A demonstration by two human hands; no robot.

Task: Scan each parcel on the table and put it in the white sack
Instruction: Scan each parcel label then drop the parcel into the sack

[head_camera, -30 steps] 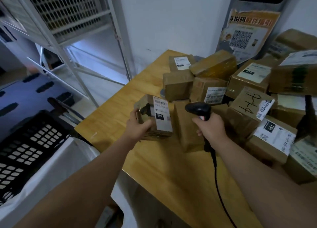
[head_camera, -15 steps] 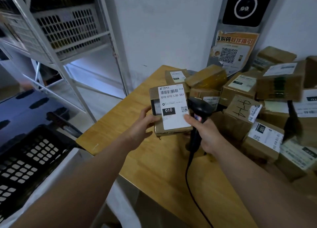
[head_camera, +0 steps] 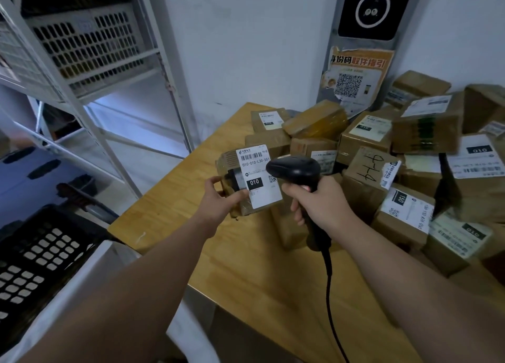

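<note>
Left hand [head_camera: 226, 198] pinches the small parcel [head_camera: 259, 193] by its near edge over the tabletop [head_camera: 246, 275] while my right hand [head_camera: 321, 203] clenches the scanner [head_camera: 293, 168], whose head crowds the label, so I fear a missed barcode or a slipping parcel.

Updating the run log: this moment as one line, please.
step: scan | left hand: holds labelled parcel | right hand: grips scanner, head by its label | white sack: lower left, parcel not in it

Small brown white-labelled parcel [head_camera: 252, 183] aloft, tilted, just beside black scanner [head_camera: 293, 168] head.
</note>
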